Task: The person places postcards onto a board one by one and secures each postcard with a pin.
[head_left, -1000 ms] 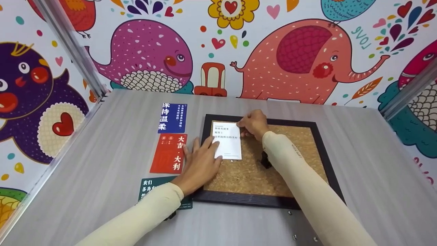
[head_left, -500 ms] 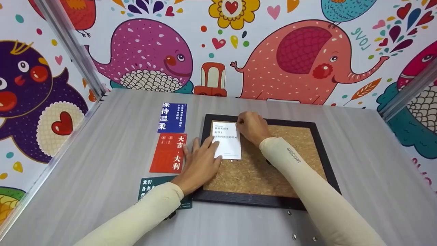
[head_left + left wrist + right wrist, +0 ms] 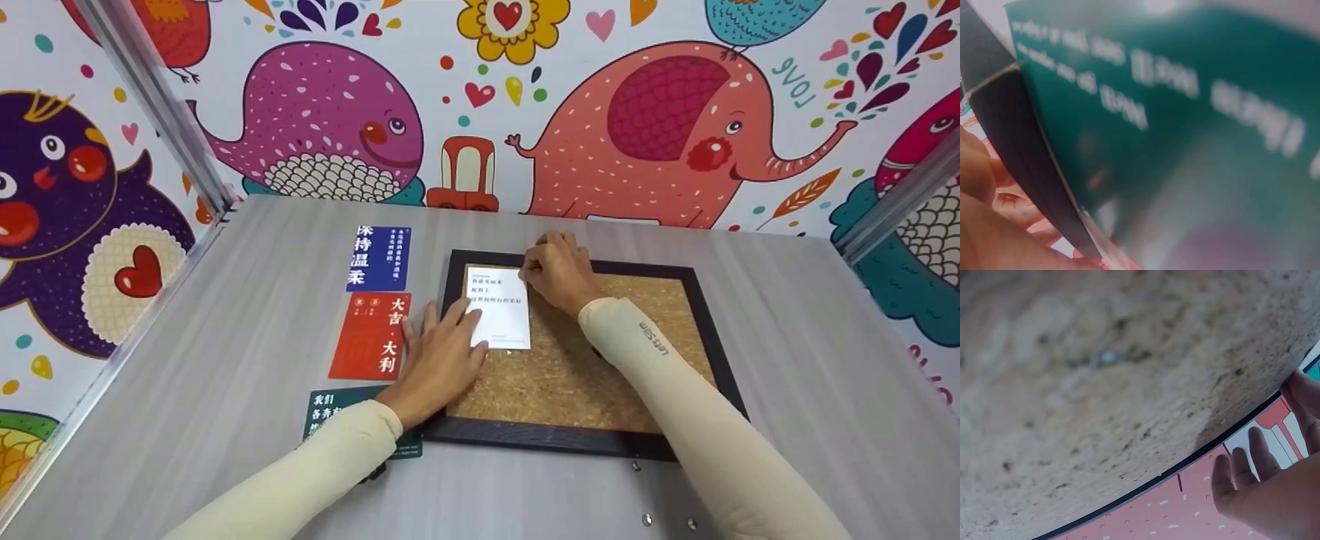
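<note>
A white card point(image 3: 498, 319) with printed writing lies on the upper left of a black-framed cork board point(image 3: 555, 390). My left hand point(image 3: 441, 360) rests with spread fingers across the frame's left side and the card's lower left edge. At the card's upper right corner, my right hand point(image 3: 561, 274) brings thumb and forefinger together on some small thing that the fingers hide. In the right wrist view, the right hand point(image 3: 1275, 478) has its thumb and forefinger close together at the cork's edge, while its other fingers curl loosely.
Left of the board lie a blue card point(image 3: 379, 259), a red card point(image 3: 369, 337) and a dark green card point(image 3: 409, 444), partly under the left arm. Small silver thumbtack-like pieces point(image 3: 647, 519) lie on the table in front. A patterned wall point(image 3: 465, 90) stands behind.
The right hand has shifted and turned slightly while its fingers stay at the card's upper right corner. Left hand and cards keep their places.
</note>
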The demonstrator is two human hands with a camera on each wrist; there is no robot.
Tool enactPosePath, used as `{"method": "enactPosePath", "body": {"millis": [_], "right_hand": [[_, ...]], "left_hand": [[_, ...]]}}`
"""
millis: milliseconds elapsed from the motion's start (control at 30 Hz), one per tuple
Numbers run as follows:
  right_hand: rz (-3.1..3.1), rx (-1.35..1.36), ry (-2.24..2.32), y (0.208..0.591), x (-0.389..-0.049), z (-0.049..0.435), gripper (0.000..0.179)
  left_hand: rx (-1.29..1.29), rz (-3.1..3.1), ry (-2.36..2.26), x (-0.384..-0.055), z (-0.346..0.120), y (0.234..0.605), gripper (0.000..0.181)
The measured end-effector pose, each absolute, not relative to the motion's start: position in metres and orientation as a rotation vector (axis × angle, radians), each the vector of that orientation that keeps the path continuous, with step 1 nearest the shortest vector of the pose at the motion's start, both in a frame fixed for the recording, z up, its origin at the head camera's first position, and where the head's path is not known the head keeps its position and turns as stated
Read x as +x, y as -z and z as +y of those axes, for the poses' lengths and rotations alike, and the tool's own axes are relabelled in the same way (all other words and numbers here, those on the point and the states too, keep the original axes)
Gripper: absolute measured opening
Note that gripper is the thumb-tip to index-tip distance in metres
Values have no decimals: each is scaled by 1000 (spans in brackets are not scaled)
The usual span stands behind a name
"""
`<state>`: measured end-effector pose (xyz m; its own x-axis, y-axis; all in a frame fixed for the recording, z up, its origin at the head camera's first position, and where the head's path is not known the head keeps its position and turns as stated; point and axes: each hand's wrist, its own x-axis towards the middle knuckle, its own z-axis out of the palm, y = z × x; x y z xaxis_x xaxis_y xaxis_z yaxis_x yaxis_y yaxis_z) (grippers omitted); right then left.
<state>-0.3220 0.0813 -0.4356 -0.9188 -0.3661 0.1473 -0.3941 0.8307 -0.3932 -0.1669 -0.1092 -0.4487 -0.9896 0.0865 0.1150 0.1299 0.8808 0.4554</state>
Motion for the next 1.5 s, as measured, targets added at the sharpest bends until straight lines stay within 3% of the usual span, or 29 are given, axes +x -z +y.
{"method": "enactPosePath", "body": {"millis": [500,933,1500], "right_hand": [[-2961,643,-774,435,-326,85,18],[-2981,605,-776,438,-325,86,15],[-2955,624,-752,434,-325,83,13]], "left_hand": [[-237,-2861,923,-156,-126,440,50],[-215,-2937,848,-127,-165,423,46],[-76,-3080,692,-78,-215,419,71]]}}
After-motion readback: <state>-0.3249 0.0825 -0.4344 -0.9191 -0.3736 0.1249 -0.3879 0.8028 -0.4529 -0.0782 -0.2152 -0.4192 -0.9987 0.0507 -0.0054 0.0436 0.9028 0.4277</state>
